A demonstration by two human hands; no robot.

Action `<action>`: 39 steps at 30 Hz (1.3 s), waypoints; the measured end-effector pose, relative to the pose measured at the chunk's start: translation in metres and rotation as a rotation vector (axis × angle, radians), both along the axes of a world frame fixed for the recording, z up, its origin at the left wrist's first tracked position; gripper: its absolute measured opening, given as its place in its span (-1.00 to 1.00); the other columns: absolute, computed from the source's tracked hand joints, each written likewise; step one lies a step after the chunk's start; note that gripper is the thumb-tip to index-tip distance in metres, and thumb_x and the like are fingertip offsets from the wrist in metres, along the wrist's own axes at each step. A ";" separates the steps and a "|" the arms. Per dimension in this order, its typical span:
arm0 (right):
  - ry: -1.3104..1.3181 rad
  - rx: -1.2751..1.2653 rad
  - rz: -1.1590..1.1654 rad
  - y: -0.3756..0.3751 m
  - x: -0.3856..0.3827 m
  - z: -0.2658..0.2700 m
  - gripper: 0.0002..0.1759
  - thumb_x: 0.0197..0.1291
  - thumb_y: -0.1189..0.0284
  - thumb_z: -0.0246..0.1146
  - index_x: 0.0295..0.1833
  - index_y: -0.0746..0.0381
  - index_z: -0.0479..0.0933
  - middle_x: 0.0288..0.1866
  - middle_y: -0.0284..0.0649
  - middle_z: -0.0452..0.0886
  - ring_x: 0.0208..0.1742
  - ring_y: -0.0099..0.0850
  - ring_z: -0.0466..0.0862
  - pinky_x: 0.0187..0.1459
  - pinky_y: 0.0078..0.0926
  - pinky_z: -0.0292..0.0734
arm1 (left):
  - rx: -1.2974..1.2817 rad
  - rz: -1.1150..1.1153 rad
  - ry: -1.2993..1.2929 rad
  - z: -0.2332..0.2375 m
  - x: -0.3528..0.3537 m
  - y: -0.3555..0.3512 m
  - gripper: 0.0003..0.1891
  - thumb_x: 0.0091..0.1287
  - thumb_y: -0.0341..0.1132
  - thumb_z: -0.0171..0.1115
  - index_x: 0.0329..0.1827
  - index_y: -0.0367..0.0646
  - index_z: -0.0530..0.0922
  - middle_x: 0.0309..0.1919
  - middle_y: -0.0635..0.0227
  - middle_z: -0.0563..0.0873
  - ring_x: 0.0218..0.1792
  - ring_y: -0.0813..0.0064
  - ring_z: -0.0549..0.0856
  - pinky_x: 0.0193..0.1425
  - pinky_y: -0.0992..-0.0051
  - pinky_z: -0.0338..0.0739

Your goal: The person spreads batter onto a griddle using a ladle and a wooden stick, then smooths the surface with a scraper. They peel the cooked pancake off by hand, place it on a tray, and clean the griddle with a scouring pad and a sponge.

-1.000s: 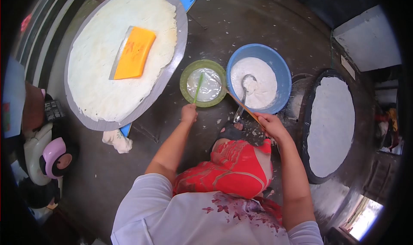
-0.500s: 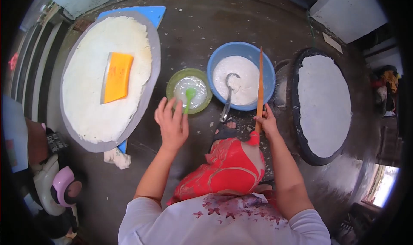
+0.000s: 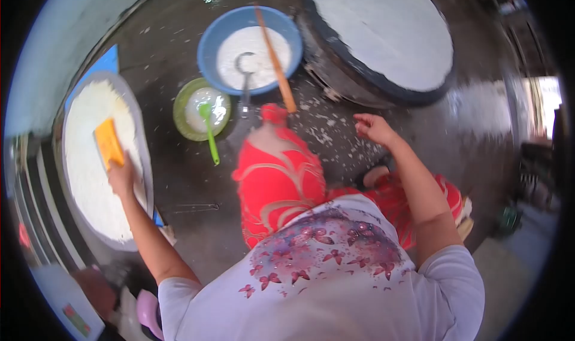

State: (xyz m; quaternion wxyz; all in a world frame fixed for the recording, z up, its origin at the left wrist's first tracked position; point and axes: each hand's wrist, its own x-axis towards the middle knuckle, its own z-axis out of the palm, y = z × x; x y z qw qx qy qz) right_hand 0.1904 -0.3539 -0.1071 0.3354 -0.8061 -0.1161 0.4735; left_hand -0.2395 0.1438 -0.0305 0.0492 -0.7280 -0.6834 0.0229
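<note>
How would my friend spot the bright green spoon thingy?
Find the big round blue bowl holding something white. Beside its lower left edge sits a smaller olive-green bowl, where a lime-green tool rests, wide end inside, thin handle poking over the rim. It alone is lime green; its neighbours are a silvery metal ladle and a long brown wooden stick.
</note>
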 end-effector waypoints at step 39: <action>-0.740 0.338 -0.798 -0.129 0.139 0.117 -0.58 -0.08 0.50 0.32 -0.04 0.34 0.45 -0.18 -0.13 0.64 -0.18 -0.31 0.66 -0.12 -0.41 0.53 | 0.093 -1.236 -0.533 0.135 0.218 -0.265 -0.47 0.11 -0.47 0.16 0.20 -0.30 0.32 0.26 -0.07 0.29 0.26 -0.07 0.30 0.29 0.15 0.20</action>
